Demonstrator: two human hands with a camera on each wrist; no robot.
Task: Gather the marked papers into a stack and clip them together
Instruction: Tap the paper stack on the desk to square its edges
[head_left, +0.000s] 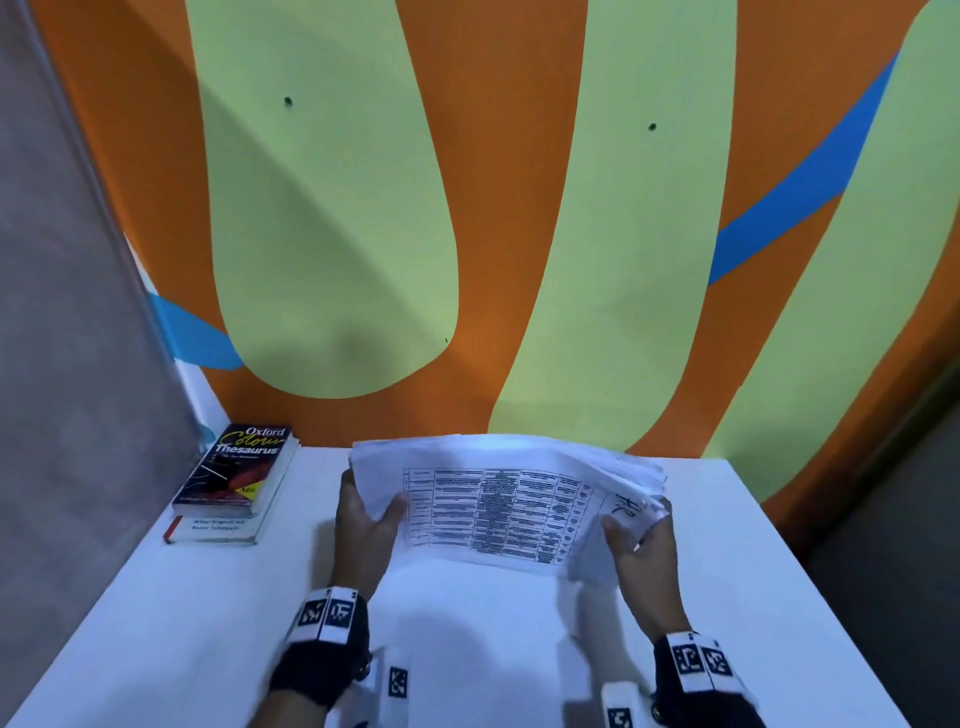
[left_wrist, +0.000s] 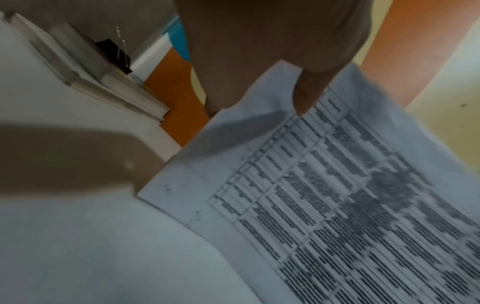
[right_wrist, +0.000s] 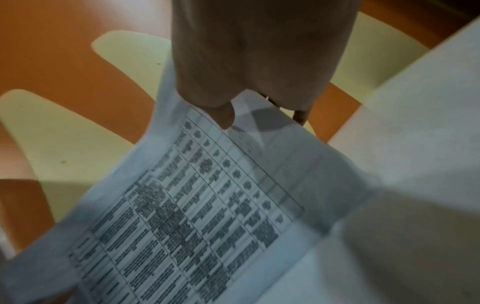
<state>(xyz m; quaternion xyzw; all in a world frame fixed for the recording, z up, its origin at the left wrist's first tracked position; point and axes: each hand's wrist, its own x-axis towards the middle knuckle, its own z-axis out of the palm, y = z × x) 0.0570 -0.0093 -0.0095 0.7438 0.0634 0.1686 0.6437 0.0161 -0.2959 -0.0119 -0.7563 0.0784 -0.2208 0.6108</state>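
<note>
A stack of white papers (head_left: 498, 499) with a printed table on the top sheet is held up off the white table (head_left: 208, 623), near its far edge. A handwritten mark (head_left: 626, 504) sits at the sheet's right end. My left hand (head_left: 366, 512) grips the stack's left edge, thumb on top and fingers behind. My right hand (head_left: 636, 540) grips the right edge the same way, where the sheets fan apart slightly. The left wrist view shows the left hand (left_wrist: 272, 82) pinching the papers (left_wrist: 311, 195). In the right wrist view, the right hand (right_wrist: 259, 92) pinches the papers (right_wrist: 207, 205). A black binder clip (left_wrist: 114, 53) lies behind the books.
Two stacked books (head_left: 234, 478), an Oxford thesaurus on top, lie at the table's far left corner. An orange, green and blue wall (head_left: 519, 208) stands right behind the table. A grey panel (head_left: 67, 364) bounds the left side.
</note>
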